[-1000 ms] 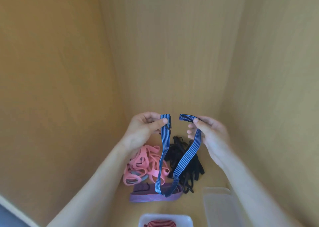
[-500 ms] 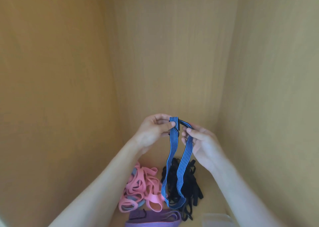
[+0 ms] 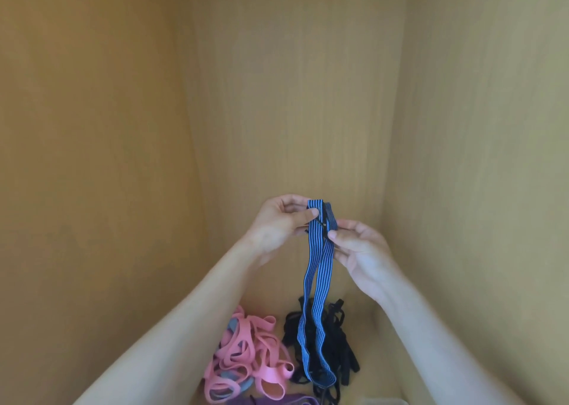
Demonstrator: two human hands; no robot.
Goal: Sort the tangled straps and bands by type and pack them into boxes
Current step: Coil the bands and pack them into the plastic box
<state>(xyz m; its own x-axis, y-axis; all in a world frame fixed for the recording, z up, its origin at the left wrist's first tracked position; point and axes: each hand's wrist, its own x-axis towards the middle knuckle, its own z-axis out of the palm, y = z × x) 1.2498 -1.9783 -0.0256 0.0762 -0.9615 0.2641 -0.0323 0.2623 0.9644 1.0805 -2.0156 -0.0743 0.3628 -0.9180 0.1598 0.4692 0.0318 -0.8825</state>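
Observation:
A blue striped elastic strap (image 3: 318, 269) hangs folded in two, its ends held together up high. My left hand (image 3: 281, 223) pinches the top ends between thumb and fingers. My right hand (image 3: 358, 250) pinches the strap just below, from the right side. The strap's loop dangles down over a tangle of black straps (image 3: 334, 352) on the wooden surface. Left of that tangle lies a heap of pink bands (image 3: 249, 361) with a couple of grey-blue ones mixed in. A purple band (image 3: 277, 401) shows at the bottom edge.
Wooden panels (image 3: 292, 96) close in the space at the back and on both sides. The rim of a translucent white box (image 3: 385, 401) peeks in at the bottom right edge.
The two strap ends, held apart a second ago, have been brought together into a fold. Both hands rose, and the view tilted up, so the boxes at the bottom dropped out of sight.

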